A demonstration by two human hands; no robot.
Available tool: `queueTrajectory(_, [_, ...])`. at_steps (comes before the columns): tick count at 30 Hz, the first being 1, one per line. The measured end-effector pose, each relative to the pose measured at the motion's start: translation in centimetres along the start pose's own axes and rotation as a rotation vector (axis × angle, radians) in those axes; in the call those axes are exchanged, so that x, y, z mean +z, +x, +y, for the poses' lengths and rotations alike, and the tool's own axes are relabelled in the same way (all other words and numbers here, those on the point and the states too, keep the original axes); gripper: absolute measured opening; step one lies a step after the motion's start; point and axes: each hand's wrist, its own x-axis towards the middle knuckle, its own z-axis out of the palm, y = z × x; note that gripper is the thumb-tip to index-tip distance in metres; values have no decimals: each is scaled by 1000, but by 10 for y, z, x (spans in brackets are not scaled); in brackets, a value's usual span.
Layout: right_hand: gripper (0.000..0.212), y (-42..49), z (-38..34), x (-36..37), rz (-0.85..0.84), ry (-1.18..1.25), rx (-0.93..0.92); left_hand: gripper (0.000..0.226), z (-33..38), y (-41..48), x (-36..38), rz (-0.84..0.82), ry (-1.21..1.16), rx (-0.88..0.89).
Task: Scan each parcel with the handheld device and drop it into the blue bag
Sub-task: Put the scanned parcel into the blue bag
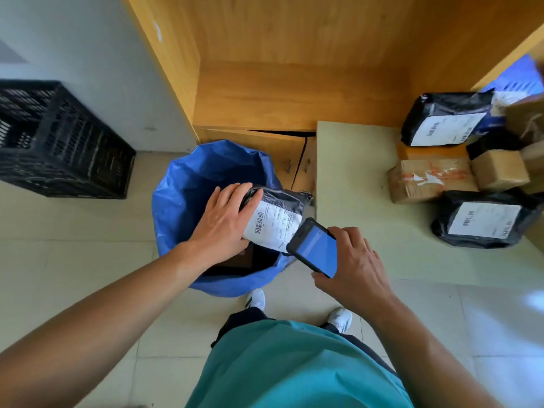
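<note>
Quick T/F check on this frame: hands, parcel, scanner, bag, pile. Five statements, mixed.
1. The left hand holds a black parcel above the blue bag. True.
2. The scanner in the right hand has a dark screen. False: the screen is lit blue.
3. The blue bag is empty. False: something dark already lies in it.
4. More parcels wait on the table. True.
5. The black crate sits on the table. False: it stands on the floor by the wall.
</note>
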Motion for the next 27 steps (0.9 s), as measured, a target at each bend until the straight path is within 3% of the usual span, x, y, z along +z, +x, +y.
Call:
queueTrajectory(11, [86,17,-67,30,-36,72,-26,99,-113,-87,6,53,-27,-275])
queueTrajectory(19, [85,10,-74,37,-13,101,45,111,-112,-75,22,-47,-108,-236])
queueTrajectory(23, [84,2,-63,36,17,123,100,117,-99,-49,28,-140,-116,-132])
queueTrajectory(27, [85,-4,-53,35,36,141,144,103,-86,-39,37,-203,-121,-58])
